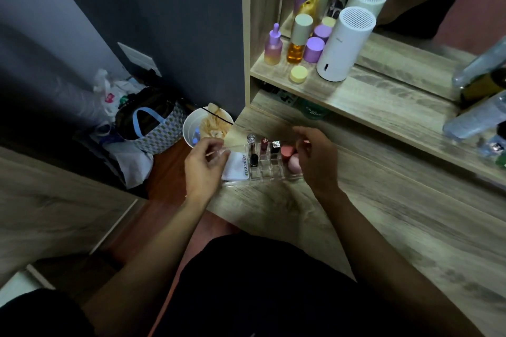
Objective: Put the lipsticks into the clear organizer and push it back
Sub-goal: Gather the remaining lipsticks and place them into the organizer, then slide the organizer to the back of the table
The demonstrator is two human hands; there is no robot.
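Note:
The clear organizer sits on the wooden vanity top near its left front corner. Several lipsticks stand upright in its small compartments: a silver-capped one, a dark red one, a silver and black one and a black one. My left hand pinches the organizer's left end wall. My right hand curls over its right end and hides that edge. A white packet lies in the left section, and a red round item and a pink one in the right.
Behind the organizer runs a raised shelf with purple and amber bottles, a yellow jar and a white cylinder device in front of a mirror. Plastic bottles lie at the right. Left of the table, on the floor, stand a white bin and a tote bag.

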